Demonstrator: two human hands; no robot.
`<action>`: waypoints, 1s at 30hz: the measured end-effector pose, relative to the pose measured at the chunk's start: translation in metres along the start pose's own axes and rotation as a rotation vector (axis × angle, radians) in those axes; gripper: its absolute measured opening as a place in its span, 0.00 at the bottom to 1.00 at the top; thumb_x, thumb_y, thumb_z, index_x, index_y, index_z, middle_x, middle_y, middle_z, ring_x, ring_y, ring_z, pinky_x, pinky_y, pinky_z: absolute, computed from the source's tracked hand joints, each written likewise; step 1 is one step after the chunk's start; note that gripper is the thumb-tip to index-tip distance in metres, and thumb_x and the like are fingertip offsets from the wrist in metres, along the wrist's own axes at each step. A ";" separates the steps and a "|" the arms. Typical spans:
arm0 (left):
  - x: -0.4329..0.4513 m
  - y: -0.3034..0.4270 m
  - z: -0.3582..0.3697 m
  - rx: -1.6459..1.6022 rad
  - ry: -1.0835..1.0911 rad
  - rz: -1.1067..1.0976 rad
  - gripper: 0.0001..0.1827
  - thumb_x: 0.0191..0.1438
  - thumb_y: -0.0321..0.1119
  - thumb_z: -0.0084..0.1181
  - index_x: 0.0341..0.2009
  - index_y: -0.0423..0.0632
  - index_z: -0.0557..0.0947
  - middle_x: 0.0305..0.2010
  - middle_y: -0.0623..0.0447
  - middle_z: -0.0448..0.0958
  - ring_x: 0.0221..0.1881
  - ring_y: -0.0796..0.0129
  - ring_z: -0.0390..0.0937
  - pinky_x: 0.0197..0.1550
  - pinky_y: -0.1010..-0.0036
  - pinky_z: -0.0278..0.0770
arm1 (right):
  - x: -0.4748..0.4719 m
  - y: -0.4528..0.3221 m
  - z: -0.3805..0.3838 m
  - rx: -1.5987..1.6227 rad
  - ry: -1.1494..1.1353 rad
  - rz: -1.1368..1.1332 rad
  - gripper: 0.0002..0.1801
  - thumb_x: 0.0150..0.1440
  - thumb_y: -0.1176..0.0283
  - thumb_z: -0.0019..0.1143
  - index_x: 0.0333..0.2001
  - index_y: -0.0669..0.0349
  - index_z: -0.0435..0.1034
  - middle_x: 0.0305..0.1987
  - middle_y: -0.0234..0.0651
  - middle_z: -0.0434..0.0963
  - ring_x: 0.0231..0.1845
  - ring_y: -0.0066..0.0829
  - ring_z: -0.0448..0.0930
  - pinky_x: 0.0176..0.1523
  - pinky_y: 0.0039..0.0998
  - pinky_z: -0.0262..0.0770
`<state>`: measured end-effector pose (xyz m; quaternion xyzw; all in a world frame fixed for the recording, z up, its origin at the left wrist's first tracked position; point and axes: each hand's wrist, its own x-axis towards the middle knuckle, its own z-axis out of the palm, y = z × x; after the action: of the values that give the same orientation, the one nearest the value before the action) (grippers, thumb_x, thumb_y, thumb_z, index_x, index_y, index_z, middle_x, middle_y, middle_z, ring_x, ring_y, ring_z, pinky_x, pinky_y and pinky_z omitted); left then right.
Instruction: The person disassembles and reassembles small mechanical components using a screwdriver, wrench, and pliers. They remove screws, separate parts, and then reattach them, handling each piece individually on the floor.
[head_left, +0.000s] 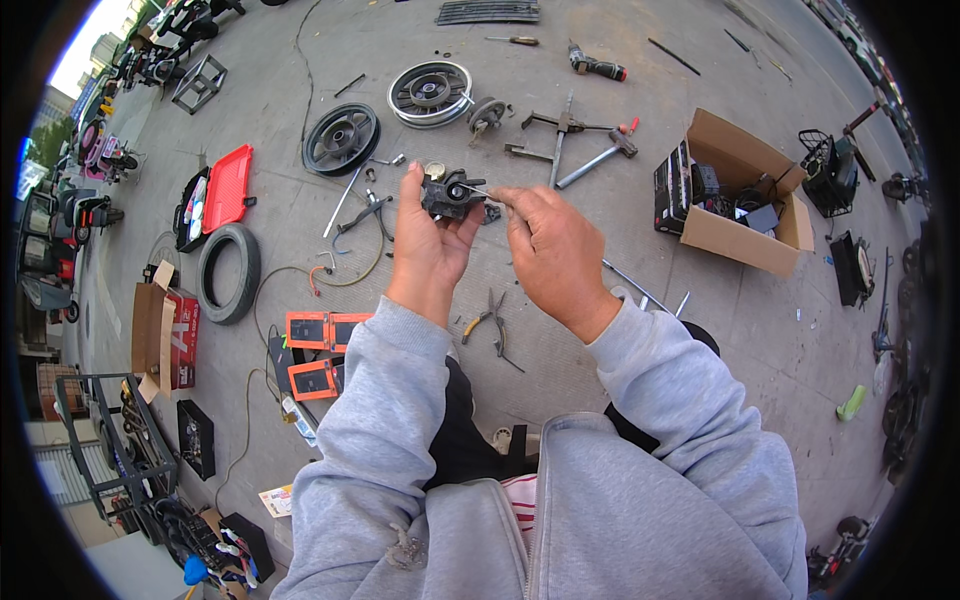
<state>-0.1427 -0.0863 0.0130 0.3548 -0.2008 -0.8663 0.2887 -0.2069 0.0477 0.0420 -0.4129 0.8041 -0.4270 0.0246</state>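
My left hand grips a small black mechanical part, possibly a brake caliper, with a round opening facing up and a brass-coloured round piece at its top left. From the right, my right hand pinches a thin metal pin or pick. The far end of that pin reaches the part beside its opening; whether it is inserted I cannot tell. Below both hands, pliers with yellow grips lie on the pavement. A brake lever with cable rests just left of my left hand.
Two scooter wheels, a hammer, a metal puller frame and a cordless drill lie ahead. On the right stands a cardboard box of parts. To the left are a tire, a red-lidded toolbox and orange boxes.
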 end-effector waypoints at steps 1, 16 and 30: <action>0.001 0.001 0.000 -0.012 0.012 -0.004 0.20 0.54 0.55 0.56 0.38 0.51 0.74 0.35 0.53 0.74 0.37 0.66 0.75 0.38 0.69 0.80 | 0.000 -0.001 -0.001 -0.016 0.000 -0.003 0.12 0.55 0.73 0.49 0.43 0.53 0.75 0.36 0.33 0.77 0.37 0.38 0.78 0.37 0.37 0.73; -0.003 0.004 -0.003 0.223 -0.048 -0.050 0.26 0.55 0.62 0.48 0.32 0.50 0.76 0.24 0.54 0.76 0.26 0.68 0.76 0.30 0.71 0.81 | 0.006 0.007 -0.012 -0.217 0.006 -0.237 0.14 0.48 0.75 0.54 0.39 0.50 0.77 0.29 0.32 0.74 0.34 0.35 0.76 0.34 0.37 0.72; -0.004 0.002 -0.005 0.239 -0.087 -0.225 0.39 0.53 0.72 0.38 0.28 0.44 0.77 0.22 0.49 0.78 0.17 0.70 0.74 0.19 0.77 0.76 | 0.007 0.013 -0.005 0.183 -0.138 -0.043 0.13 0.51 0.74 0.51 0.39 0.53 0.78 0.33 0.33 0.77 0.36 0.37 0.78 0.37 0.37 0.73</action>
<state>-0.1358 -0.0865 0.0124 0.3691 -0.2737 -0.8776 0.1367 -0.2220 0.0499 0.0380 -0.4544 0.7492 -0.4695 0.1086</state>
